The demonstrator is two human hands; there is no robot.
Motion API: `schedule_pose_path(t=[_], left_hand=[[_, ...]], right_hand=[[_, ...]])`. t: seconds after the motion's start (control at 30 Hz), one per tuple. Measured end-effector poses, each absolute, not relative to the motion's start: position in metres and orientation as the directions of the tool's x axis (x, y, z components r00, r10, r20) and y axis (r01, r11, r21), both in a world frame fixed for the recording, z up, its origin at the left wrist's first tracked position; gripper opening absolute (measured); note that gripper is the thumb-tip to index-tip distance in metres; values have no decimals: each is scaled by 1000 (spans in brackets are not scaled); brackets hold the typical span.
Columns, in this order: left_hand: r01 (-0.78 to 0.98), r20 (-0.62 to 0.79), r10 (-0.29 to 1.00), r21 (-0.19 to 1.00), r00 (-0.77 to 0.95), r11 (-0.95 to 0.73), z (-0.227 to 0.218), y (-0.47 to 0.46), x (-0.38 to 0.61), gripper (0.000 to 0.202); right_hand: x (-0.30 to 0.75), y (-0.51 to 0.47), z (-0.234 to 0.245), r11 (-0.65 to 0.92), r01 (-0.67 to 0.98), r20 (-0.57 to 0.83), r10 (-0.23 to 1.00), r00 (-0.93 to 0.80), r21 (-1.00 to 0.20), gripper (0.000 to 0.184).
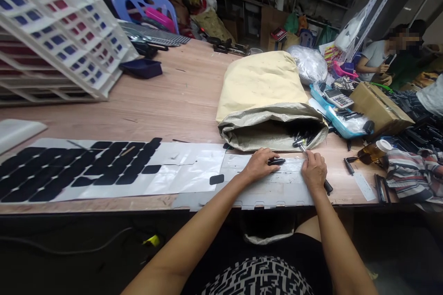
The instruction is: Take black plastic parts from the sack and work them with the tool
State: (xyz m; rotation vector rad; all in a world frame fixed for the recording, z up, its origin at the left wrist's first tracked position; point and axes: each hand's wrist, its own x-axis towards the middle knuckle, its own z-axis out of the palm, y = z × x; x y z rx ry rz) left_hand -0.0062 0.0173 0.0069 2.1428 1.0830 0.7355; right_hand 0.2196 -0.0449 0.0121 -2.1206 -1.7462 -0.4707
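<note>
My left hand rests on a clear plastic sheet at the table's front edge, its fingers closed on a small black oblong piece. My right hand is closed round a black-handled tool whose metal tip points toward the piece. Just behind both hands lies a beige sack on its side, its open mouth showing several black parts. To the left a long white sheet carries rows of black pads; one loose pad lies near my left forearm.
A white rack of coloured swatches stands at the back left, a dark blue tray beside it. On the right are a calculator, a blue tray, a cardboard box and a tape roll. A seated person is at the far right.
</note>
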Motion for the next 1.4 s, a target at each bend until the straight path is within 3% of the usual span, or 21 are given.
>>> schedule_pose_path(t=[0.2,0.27,0.43,0.57,0.97,1.17,1.3,1.4], left_hand=[[403,215,834,797,507,-450,2,18,-13,25],[403,223,829,790,513,-462,3,18,-12,25],[394,250,819,779,517,-487,1,21,-11,24],[397,256,832,784,492,-476,-4,22,-9,25],[392,267,850,797,454,-459,-4,22,-7,24],[338,236,897,866,374,-369,-7,23,-5,56],[394,279,864,801,419,-450,-4,24,-5,38],[446,290,838,740,462,-503,-2,23,-5,25]], right_hand=[[220,-43,21,-177,976,428,878,213,-123,36],[219,-47,27,-159,964,380,896,231,-212,38],[207,-78,40,21,825,332,921,204,-565,37],[189,-101,47,65,730,283,942,180,-680,34],[164,-108,51,130,745,321,940,117,-654,32],[157,-106,43,149,785,356,930,96,-601,32],[178,-92,43,104,809,366,920,143,-578,32],[201,-75,43,-11,896,427,876,223,-444,34]])
